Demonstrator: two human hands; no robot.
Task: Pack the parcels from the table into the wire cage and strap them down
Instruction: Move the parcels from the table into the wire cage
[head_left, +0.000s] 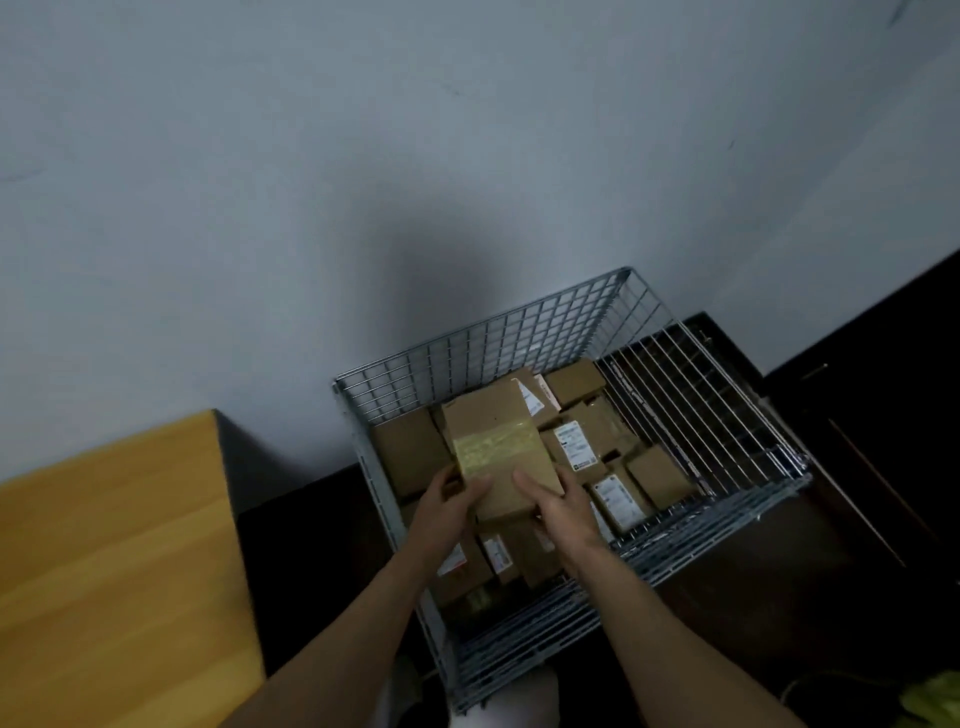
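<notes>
Centrally, one wire cage (467, 340) stands open-topped on a dark floor (831, 597) against a grey wall (311, 156). One wooden counter (104, 545) lies to its left, apart from it.

Two hands reach into the cage and share one large parcel (493, 415), a brown cardboard box. The left hand (447, 512) is clamped on the box's near left corner, thumb on the top face. The right hand (563, 512) is clamped on the near right corner, thumb likewise on top and fingers wrapped round the side.

The large parcel's long axis runs from the hands toward the cage's far wall, its far end leaning slightly left. One band of yellowish tape (496, 447) crosses it along the short way. It sits over the middle of the cage, above the load; whether it touches the boxes beneath cannot be told.

Below it lie the smaller parcels (660, 475), at least ten brown boxes packed at mixed angles. Overlap prevents an exact count. About five of them show white labels (574, 446).
</notes>
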